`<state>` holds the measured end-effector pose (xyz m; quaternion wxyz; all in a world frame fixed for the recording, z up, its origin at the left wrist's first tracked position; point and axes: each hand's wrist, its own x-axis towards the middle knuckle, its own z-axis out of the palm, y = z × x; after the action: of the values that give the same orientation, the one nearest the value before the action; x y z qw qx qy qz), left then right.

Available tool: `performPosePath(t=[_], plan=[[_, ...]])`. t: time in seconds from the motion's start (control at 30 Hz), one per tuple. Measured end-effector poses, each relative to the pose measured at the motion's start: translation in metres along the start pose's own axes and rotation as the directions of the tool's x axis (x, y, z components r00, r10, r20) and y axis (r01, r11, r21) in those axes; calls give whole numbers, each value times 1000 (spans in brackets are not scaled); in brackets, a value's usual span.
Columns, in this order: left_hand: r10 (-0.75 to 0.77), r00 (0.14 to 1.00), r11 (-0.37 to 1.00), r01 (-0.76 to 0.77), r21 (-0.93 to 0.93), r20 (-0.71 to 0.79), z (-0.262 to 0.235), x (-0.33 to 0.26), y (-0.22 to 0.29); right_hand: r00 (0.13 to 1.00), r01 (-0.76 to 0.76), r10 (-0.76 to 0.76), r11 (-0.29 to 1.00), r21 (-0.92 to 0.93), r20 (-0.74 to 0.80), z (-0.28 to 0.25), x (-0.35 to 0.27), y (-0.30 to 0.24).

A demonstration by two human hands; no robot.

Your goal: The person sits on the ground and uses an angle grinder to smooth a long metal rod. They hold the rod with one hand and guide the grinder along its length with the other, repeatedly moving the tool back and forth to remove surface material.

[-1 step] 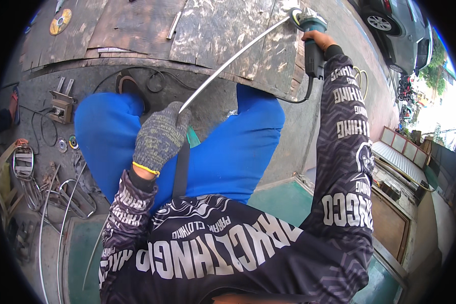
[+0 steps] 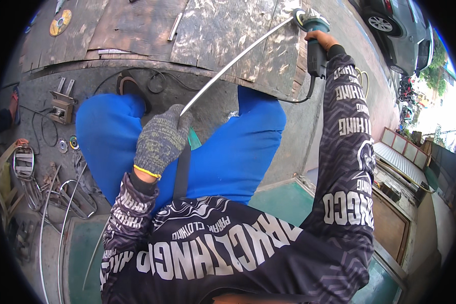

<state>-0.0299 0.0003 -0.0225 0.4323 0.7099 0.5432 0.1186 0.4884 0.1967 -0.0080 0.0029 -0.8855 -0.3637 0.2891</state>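
Note:
My gloved left hand (image 2: 162, 139) is closed around the lower end of a thin, curved metal rod (image 2: 222, 70), just above my lap. From that grip the rod slants up and right across the plywood. Its far end meets the disc (image 2: 299, 19) of an angle grinder (image 2: 316, 58), or lies right beside it; the exact contact is too small to tell. My bare right hand (image 2: 321, 38) wraps the grinder's body, with that arm stretched far forward. A dark cord runs from the grinder's lower end back toward the board's edge.
Worn plywood (image 2: 137, 28) lies ahead, carrying a loose disc (image 2: 61, 22) and a short metal strip (image 2: 175, 26). At left are a metal bracket (image 2: 62, 106), looped cables, long bent rods (image 2: 66, 223) and bent metal frames (image 2: 28, 172). A parked car (image 2: 400, 30) stands at far right.
The grinder and my right hand have shifted very slightly right. My left hand and the rod have moved a touch right and down with them. Both grips look the same.

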Motion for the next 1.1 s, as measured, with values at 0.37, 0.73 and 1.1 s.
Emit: performPosePath(t=[0.37, 0.73, 1.1], plan=[[5, 1000, 1000, -6, -28, -9, -4, 3, 1, 997, 60, -63, 995, -78, -40, 14, -15, -11], [43, 998, 997, -40, -62, 47, 14, 44, -31, 980, 200, -197, 949, -243, 38, 95, -186, -43], [49, 997, 999, -48, -16, 54, 21, 59, -37, 973, 206, -188, 969, -136, 131, 137, -264, -54]])
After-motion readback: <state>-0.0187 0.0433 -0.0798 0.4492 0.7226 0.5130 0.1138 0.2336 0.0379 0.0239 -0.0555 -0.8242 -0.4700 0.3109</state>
